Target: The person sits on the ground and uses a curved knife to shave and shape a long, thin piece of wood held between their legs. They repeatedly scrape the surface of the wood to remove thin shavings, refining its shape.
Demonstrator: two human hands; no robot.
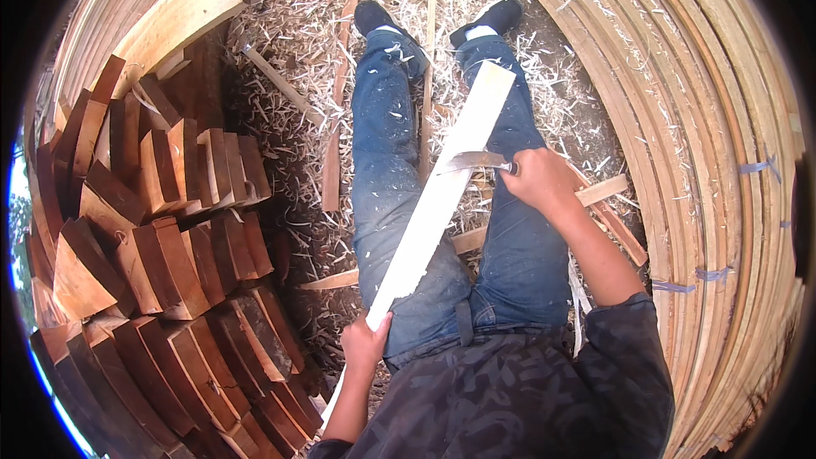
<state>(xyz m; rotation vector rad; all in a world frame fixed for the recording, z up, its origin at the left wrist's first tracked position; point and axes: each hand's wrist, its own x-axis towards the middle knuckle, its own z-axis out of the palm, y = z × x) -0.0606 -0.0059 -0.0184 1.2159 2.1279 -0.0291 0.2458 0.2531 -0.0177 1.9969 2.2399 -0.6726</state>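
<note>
A long, pale wooden board (448, 193) lies slantwise over my legs, its far end past my right knee and its near end beside my left forearm. My left hand (365, 341) is closed around the board's narrower near part. In my right hand (541, 179) is the handle of a curved knife (473, 161). Its metal blade reaches leftward across the upper part of the board, resting on or just above the face; I cannot tell which. A ragged notch shows on the board's right edge, near my lap.
Wood shavings (297, 76) cover the ground around my feet. On the left rises a stack of reddish-brown wood blocks (170, 263). Long planks (680, 161) bound with bluish ties are piled on the right. Loose sticks (336, 144) lie beside and under my legs.
</note>
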